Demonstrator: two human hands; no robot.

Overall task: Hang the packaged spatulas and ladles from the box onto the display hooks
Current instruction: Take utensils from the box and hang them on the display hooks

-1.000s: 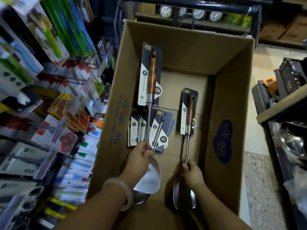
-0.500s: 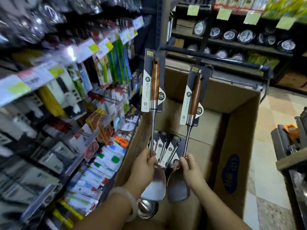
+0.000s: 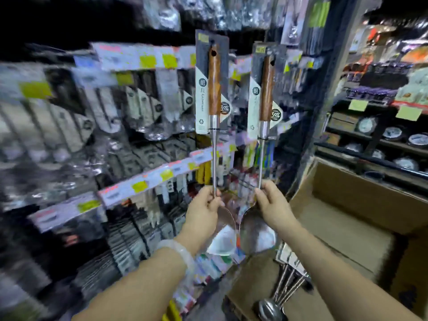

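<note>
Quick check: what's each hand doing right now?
Left hand: grips the left spatula by its metal shaft.
Right hand: grips the right spatula likewise.

two upright spatulas [image 3: 214,144], both hands [image 3: 201,212]

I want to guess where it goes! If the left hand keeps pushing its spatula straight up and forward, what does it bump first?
Probably the blurred hanging packages behind the spatula; depth is unclear.
</note>
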